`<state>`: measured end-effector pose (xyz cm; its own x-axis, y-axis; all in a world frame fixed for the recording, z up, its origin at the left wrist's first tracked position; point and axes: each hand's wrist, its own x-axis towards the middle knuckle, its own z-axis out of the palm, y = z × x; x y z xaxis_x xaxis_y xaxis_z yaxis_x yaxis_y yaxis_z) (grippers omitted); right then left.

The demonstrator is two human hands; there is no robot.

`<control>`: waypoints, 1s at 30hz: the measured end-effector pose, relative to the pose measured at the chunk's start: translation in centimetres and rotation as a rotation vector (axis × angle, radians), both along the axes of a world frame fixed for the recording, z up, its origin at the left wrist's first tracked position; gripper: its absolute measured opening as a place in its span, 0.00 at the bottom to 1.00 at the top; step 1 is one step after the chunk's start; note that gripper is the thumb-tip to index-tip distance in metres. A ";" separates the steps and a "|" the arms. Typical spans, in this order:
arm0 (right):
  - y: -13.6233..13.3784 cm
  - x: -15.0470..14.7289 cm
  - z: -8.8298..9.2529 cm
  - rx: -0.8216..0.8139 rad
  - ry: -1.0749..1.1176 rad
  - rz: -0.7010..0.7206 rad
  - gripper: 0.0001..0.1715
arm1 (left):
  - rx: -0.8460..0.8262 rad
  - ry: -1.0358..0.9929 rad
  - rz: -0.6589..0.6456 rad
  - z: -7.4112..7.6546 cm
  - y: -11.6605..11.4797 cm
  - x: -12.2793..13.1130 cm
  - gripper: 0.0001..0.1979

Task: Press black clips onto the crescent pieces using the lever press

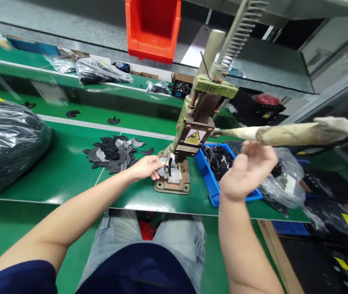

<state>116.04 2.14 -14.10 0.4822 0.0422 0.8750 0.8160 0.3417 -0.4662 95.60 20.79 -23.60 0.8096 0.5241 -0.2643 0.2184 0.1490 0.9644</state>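
A green hand press with a warning label stands on the green bench. At its base, my left hand pinches a grey curved piece over the metal fixture. A small black curved part stands in the fixture, beside my left fingertips. My right hand is raised just under the wrapped press lever, its fingers curled and blurred; whether it grips the lever is unclear. Left of the press lies a pile of black and grey curved pieces.
A blue tray of small black parts sits right of the press. A large plastic bag fills the far left. A red bin hangs above. Clear bags lie at right. Loose black parts rest behind the pile.
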 end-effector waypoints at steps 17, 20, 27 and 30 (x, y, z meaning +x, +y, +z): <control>0.0 -10.4 -12.7 -0.657 0.371 0.542 0.11 | 0.037 -0.028 -0.188 4.6 -5.6 -3.8 0.28; -0.5 -10.2 -12.4 -0.675 0.297 0.509 0.10 | 0.004 0.010 -0.241 4.5 -5.1 -3.4 0.29; -1.6 -7.9 -10.6 -0.761 -0.034 0.404 0.08 | 0.347 -0.009 -0.077 4.1 -4.0 -3.5 0.24; -1.8 -7.5 -10.6 -0.768 -0.138 0.373 0.07 | 0.630 -0.084 -0.017 4.3 -4.8 -3.9 0.20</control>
